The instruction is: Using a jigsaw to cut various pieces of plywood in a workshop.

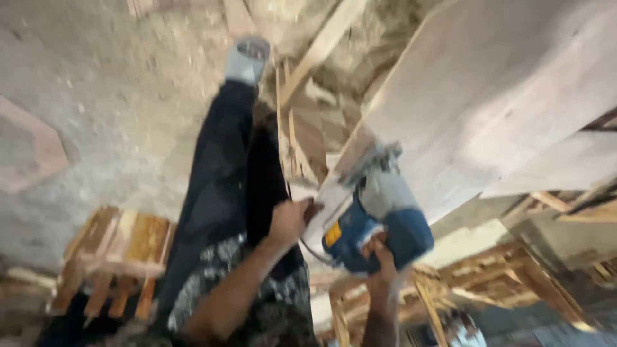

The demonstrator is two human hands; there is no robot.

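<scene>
- One blue saw [376,225], set on the board's near end.
- One pale board [488,96], running away to upper right.
- Right hand [380,254] gripping the saw from below.
- Left hand [290,220] clenched on the board's edge.
- One wooden stool [119,247], on the floor [116,96] at left.

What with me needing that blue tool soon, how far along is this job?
Seemingly early. Done: wood offcuts lie below. In hand: right hand grips the blue power tool at the edge of the board; left hand steadies it. Left: the board beyond shows no cut, though blur hides detail.
</scene>
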